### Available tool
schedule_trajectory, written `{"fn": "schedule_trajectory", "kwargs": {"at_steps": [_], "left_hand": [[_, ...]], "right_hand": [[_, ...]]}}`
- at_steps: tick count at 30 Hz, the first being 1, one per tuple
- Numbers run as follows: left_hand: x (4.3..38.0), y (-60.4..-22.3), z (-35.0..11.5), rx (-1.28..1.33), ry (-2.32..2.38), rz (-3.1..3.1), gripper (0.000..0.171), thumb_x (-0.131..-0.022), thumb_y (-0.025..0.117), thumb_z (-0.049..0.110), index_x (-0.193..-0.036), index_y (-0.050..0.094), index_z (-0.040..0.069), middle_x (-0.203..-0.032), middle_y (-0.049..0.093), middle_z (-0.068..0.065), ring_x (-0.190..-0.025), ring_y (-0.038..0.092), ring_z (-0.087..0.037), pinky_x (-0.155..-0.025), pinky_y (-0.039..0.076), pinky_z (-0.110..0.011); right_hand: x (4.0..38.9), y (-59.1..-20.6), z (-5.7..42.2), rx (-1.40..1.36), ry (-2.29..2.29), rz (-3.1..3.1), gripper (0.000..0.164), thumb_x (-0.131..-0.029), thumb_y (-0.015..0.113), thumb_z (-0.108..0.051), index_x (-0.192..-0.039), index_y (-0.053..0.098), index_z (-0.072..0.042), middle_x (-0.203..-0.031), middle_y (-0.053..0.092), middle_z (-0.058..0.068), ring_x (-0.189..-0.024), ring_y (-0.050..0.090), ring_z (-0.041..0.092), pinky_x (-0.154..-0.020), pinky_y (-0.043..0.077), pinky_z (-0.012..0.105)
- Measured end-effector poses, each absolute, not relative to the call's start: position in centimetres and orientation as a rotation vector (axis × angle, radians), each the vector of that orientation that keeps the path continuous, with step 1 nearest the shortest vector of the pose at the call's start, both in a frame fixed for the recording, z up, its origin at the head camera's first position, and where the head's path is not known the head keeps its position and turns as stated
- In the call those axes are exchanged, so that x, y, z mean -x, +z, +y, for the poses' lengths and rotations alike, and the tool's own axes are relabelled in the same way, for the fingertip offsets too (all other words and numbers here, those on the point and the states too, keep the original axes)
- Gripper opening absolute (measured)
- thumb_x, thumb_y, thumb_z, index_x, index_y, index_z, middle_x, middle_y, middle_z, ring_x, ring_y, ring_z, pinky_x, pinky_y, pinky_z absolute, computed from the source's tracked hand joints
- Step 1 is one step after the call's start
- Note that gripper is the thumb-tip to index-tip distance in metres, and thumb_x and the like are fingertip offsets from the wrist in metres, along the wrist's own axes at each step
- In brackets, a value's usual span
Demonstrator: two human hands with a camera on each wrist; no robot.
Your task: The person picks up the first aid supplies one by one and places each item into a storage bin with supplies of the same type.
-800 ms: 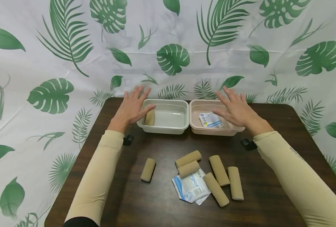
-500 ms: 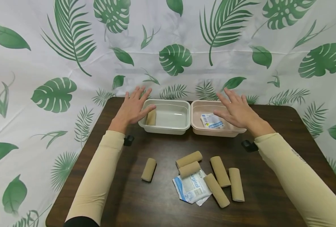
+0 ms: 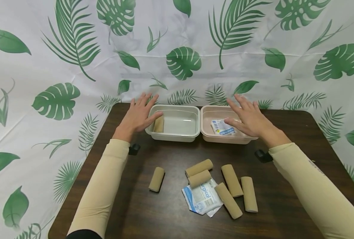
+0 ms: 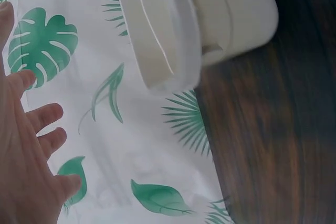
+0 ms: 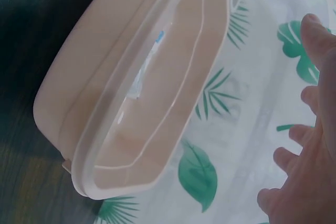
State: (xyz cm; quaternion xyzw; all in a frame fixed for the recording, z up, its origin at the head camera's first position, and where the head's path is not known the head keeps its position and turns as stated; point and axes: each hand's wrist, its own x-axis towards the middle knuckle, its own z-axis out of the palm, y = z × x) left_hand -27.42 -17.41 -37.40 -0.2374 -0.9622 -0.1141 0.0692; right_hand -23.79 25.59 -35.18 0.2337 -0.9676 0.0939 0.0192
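Observation:
My left hand (image 3: 138, 114) hovers with spread fingers above the left end of a pale grey-white bin (image 3: 181, 135), holding nothing. One cardboard tube (image 3: 159, 124) lies in that bin. Over the right part of a pink bin (image 3: 224, 139) my right hand (image 3: 248, 118) is held the same way, fingers spread and nothing in them. A white and blue packet (image 3: 221, 127) lies inside the pink bin, partly behind the right thumb. In the left wrist view the left hand (image 4: 31, 145) is apart from the bin's rim; the right wrist view shows the right hand (image 5: 307, 145) beside the pink bin.
On the dark wooden table (image 3: 129, 212), several cardboard tubes (image 3: 232, 180) lie in front of the bins. Two of them rest on or against blue and white "surgical" packets (image 3: 202, 197). A single tube (image 3: 157, 179) lies farther left. A leaf-patterned sheet (image 3: 182, 39) hangs behind the table.
Both hands stay almost still over the bins, and the tubes and packets keep their places. The head view shifts slightly.

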Motion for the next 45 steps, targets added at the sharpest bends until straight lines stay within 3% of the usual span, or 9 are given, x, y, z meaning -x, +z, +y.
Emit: {"fn": "schedule_trajectory", "kwargs": {"at_steps": [12,15,19,25,33,38,45], "left_hand": [[26.6,-39.7,-19.3,0.691,-0.469,-2.925,0.075,-0.099,0.042,0.059,-0.158,0.021,0.018,-0.157,0.026,-0.017,-0.144,0.021,-0.037,-0.110,0.016,-0.064],[26.3,-40.5,-19.6,0.689,-0.508,-2.944,0.075,-0.099,0.045,0.056,-0.158,0.021,0.017,-0.157,0.026,-0.019,-0.144,0.021,-0.038,-0.109,0.018,-0.065],[26.1,-41.7,-19.8,0.691,-0.554,-2.971,0.076,-0.099,0.045,0.057,-0.158,0.020,0.016,-0.157,0.025,-0.021,-0.144,0.022,-0.039,-0.109,0.019,-0.064],[26.0,-43.0,-19.8,0.682,-0.624,-3.021,0.079,-0.098,0.044,0.059,-0.159,0.018,0.015,-0.159,0.021,-0.019,-0.144,0.022,-0.040,-0.112,0.021,-0.057],[26.0,-44.5,-19.7,0.672,-0.677,-3.063,0.079,-0.099,0.043,0.059,-0.159,0.017,0.016,-0.159,0.019,-0.019,-0.144,0.021,-0.039,-0.112,0.021,-0.056],[25.9,-45.0,-19.8,0.653,-0.705,-3.067,0.081,-0.098,0.043,0.061,-0.159,0.015,0.018,-0.159,0.019,-0.018,-0.145,0.021,-0.037,-0.112,0.022,-0.055],[25.7,-45.7,-20.0,0.627,-0.740,-3.080,0.087,-0.097,0.040,0.066,-0.160,0.004,0.018,-0.161,0.016,-0.014,-0.146,0.018,-0.034,-0.113,0.020,-0.054]], "right_hand": [[21.3,-35.8,25.9,-0.828,0.404,-2.986,0.080,-0.096,0.058,-0.050,-0.157,0.023,-0.012,-0.162,0.010,0.019,-0.146,0.011,0.043,-0.113,0.005,0.062],[20.2,-36.2,25.8,-0.880,0.421,-2.962,0.079,-0.095,0.061,-0.047,-0.157,0.025,-0.012,-0.161,0.014,0.020,-0.145,0.015,0.043,-0.111,0.013,0.063],[17.8,-36.9,25.9,-0.931,0.458,-2.994,0.076,-0.095,0.060,-0.048,-0.155,0.031,-0.013,-0.160,0.016,0.018,-0.143,0.019,0.042,-0.107,0.024,0.064],[13.2,-38.6,26.7,-0.973,0.538,-3.107,0.076,-0.095,0.057,-0.055,-0.154,0.035,-0.012,-0.160,0.017,0.019,-0.141,0.023,0.045,-0.104,0.030,0.063],[8.3,-41.5,29.3,-0.992,0.638,-3.140,0.103,-0.071,0.084,-0.052,-0.155,0.032,-0.022,-0.160,0.020,0.013,-0.135,0.038,0.039,-0.091,0.047,0.053],[6.6,-43.1,30.0,-0.976,0.679,-3.157,0.111,-0.064,0.089,-0.052,-0.155,0.031,-0.027,-0.160,0.021,0.010,-0.133,0.041,0.033,-0.085,0.051,0.047],[4.9,-44.7,30.6,-0.979,0.703,-3.170,0.109,-0.063,0.090,-0.048,-0.154,0.034,-0.023,-0.158,0.024,0.012,-0.130,0.043,0.033,-0.079,0.052,0.044]]}}
